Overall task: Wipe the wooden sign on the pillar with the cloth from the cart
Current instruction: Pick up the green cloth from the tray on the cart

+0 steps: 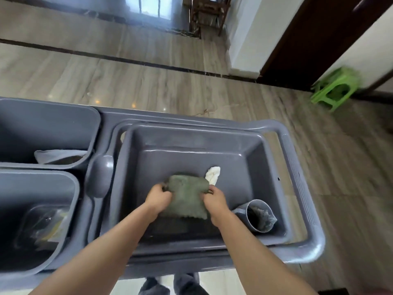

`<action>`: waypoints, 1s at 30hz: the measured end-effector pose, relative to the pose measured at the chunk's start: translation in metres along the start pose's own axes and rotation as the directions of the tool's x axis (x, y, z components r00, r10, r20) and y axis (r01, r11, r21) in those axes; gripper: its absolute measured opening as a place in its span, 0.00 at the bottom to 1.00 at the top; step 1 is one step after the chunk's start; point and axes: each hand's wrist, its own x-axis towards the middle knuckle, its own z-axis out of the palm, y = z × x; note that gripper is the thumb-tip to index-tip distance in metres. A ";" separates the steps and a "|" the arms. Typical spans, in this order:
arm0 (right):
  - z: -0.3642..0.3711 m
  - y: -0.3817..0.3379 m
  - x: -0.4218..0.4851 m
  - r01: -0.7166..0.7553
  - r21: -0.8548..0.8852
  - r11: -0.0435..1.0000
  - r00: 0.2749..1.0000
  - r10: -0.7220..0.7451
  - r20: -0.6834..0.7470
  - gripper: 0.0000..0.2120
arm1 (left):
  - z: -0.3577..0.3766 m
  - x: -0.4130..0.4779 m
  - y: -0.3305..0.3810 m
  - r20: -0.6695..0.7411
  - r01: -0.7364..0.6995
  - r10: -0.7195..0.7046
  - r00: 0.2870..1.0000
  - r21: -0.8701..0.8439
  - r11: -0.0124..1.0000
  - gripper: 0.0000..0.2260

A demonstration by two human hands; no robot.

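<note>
A grey-green cloth (187,194) hangs stretched between my two hands over the grey tub (251,167) of the cleaning cart (297,158). My left hand (158,198) grips its upper left corner. My right hand (214,201) grips its upper right corner. The lower edge of the cloth hangs loose above the tub floor. No wooden sign or pillar face with a sign is in view.
A white rag (213,174) lies in the tub behind the cloth. A grey jug (258,216) with a dark rag lies at the tub's right. Two grey bins (49,133) (36,220) stand on the left. A green stool (336,89) stands on the floor at the right.
</note>
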 end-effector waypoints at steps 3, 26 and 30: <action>-0.020 -0.003 -0.016 0.003 0.202 0.979 1.000 0.000 -0.015 0.12 | 0.005 -0.014 0.010 0.149 0.028 0.015 0.989 -0.280 0.960 0.07; -0.308 0.253 -0.398 0.391 0.634 0.667 0.809 0.079 -0.582 0.12 | 0.281 -0.372 -0.071 0.859 -0.214 0.111 0.499 -0.002 0.977 0.14; -0.349 0.336 -0.508 0.475 0.649 0.594 0.676 0.226 -0.701 0.14 | 0.350 -0.475 -0.122 0.948 -0.280 0.016 0.316 0.078 0.957 0.15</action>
